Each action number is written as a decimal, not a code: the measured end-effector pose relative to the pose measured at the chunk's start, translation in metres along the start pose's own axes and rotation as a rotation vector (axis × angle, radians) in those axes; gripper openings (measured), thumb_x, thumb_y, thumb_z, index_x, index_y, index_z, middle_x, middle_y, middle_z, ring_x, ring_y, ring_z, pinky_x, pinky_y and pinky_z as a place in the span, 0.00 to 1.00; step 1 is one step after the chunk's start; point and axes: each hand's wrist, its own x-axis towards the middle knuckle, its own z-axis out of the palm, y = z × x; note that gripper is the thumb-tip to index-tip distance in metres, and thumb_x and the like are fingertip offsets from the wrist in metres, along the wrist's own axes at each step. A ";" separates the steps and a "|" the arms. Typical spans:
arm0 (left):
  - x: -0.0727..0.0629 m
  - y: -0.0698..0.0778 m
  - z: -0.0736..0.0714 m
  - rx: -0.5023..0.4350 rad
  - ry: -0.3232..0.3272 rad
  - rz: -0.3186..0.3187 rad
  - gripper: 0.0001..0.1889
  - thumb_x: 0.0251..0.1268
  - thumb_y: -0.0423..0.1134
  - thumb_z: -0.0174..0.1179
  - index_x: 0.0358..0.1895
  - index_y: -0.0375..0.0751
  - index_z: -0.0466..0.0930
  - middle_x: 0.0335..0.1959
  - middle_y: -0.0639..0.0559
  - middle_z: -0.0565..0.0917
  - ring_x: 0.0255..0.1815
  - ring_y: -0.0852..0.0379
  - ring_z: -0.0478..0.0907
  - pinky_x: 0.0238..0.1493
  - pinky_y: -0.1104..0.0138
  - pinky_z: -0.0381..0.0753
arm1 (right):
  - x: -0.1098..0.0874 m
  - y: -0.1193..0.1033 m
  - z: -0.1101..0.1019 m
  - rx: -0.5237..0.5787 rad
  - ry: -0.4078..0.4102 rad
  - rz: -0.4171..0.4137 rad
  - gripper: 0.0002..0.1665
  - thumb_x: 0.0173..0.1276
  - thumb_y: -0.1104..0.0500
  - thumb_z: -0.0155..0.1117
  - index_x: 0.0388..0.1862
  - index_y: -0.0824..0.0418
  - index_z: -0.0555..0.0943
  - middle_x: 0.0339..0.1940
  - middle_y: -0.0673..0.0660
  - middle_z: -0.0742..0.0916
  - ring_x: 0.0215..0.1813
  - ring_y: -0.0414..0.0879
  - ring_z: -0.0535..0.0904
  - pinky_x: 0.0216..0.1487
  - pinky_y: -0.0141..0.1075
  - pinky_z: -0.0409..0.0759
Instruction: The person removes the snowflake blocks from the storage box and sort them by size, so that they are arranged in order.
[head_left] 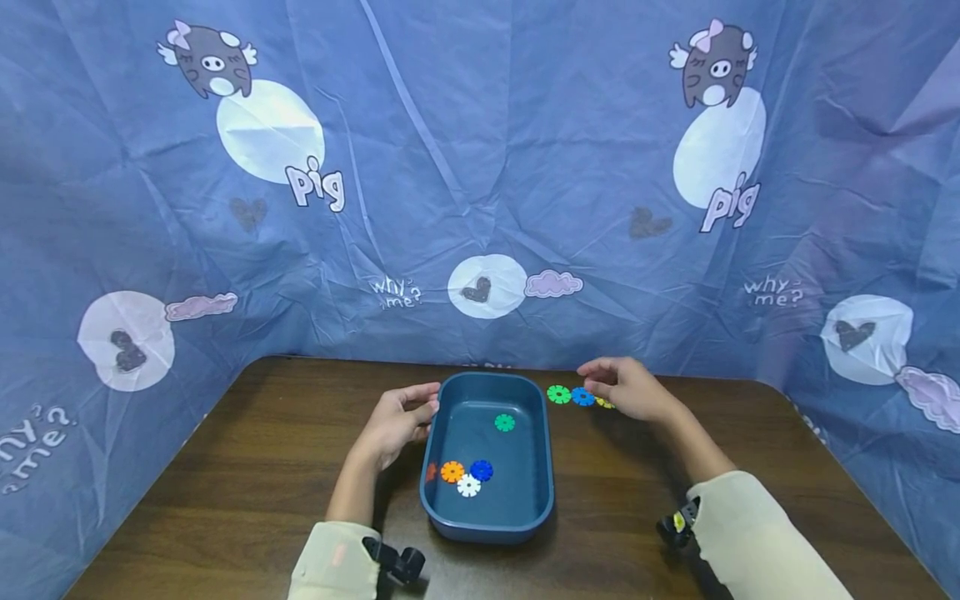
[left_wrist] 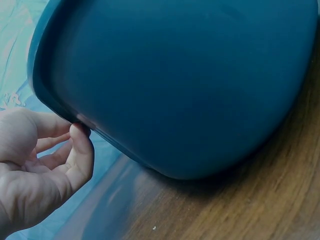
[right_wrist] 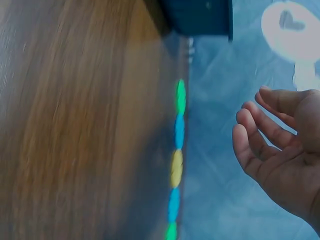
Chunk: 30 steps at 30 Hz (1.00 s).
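A dark blue rectangular bin (head_left: 489, 530) stands on the table, with green (head_left: 505, 423), orange (head_left: 452, 472), blue (head_left: 482, 471) and white (head_left: 468, 486) notched plastic discs inside. At its left rim, my left hand (head_left: 397, 425) pinches the edge between thumb and fingers; the left wrist view shows this grip (left_wrist: 47, 165) close up. My right hand (head_left: 628, 388) hovers over a row of similar discs, fingers slightly bent and nothing between them. Green (head_left: 558, 394), blue (head_left: 582, 397) and yellow (head_left: 604, 402) discs show there, the yellow one partly hidden. The right wrist view reveals several in line.
The brown wooden table (head_left: 622, 517) reaches back to a blue printed cloth (head_left: 480, 167) hanging behind it. The disc row lies near the table's far edge, right of the bin. A camera is strapped at each wrist.
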 end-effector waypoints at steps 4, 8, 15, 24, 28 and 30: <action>0.001 0.000 0.000 0.004 0.000 0.001 0.19 0.74 0.25 0.56 0.66 0.31 0.77 0.54 0.38 0.78 0.42 0.57 0.79 0.35 0.68 0.84 | 0.004 -0.023 0.010 -0.018 -0.036 -0.051 0.14 0.75 0.64 0.63 0.56 0.66 0.84 0.45 0.58 0.89 0.47 0.48 0.84 0.48 0.41 0.82; 0.001 0.000 0.000 0.007 -0.002 0.002 0.19 0.74 0.25 0.56 0.66 0.31 0.77 0.54 0.38 0.78 0.41 0.57 0.79 0.35 0.68 0.84 | 0.006 -0.040 0.020 -0.071 -0.078 -0.103 0.15 0.74 0.62 0.64 0.57 0.64 0.84 0.44 0.55 0.89 0.45 0.45 0.83 0.46 0.41 0.82; 0.000 0.000 -0.001 0.001 -0.001 -0.006 0.19 0.74 0.25 0.56 0.66 0.31 0.77 0.54 0.38 0.79 0.40 0.57 0.79 0.35 0.68 0.84 | 0.010 -0.071 0.031 -0.167 -0.167 -0.211 0.16 0.75 0.60 0.65 0.59 0.62 0.84 0.44 0.49 0.88 0.47 0.43 0.82 0.50 0.42 0.81; -0.001 0.001 -0.001 0.010 -0.011 -0.003 0.19 0.75 0.26 0.57 0.66 0.31 0.76 0.56 0.37 0.78 0.41 0.56 0.80 0.37 0.67 0.85 | 0.016 -0.100 0.050 -0.204 -0.256 -0.270 0.17 0.74 0.60 0.66 0.60 0.62 0.84 0.46 0.50 0.89 0.46 0.41 0.83 0.49 0.39 0.84; 0.000 0.000 -0.002 0.015 -0.013 0.000 0.19 0.75 0.26 0.56 0.66 0.31 0.76 0.55 0.37 0.79 0.41 0.57 0.80 0.37 0.67 0.84 | 0.018 -0.106 0.060 -0.232 -0.298 -0.305 0.17 0.74 0.61 0.65 0.59 0.62 0.84 0.51 0.53 0.88 0.46 0.42 0.83 0.50 0.41 0.85; 0.001 0.000 -0.002 0.019 -0.012 0.001 0.19 0.75 0.27 0.56 0.66 0.31 0.76 0.55 0.38 0.79 0.41 0.57 0.80 0.37 0.67 0.84 | 0.018 -0.109 0.064 -0.239 -0.322 -0.314 0.17 0.74 0.61 0.65 0.59 0.62 0.84 0.53 0.55 0.88 0.47 0.43 0.83 0.51 0.42 0.85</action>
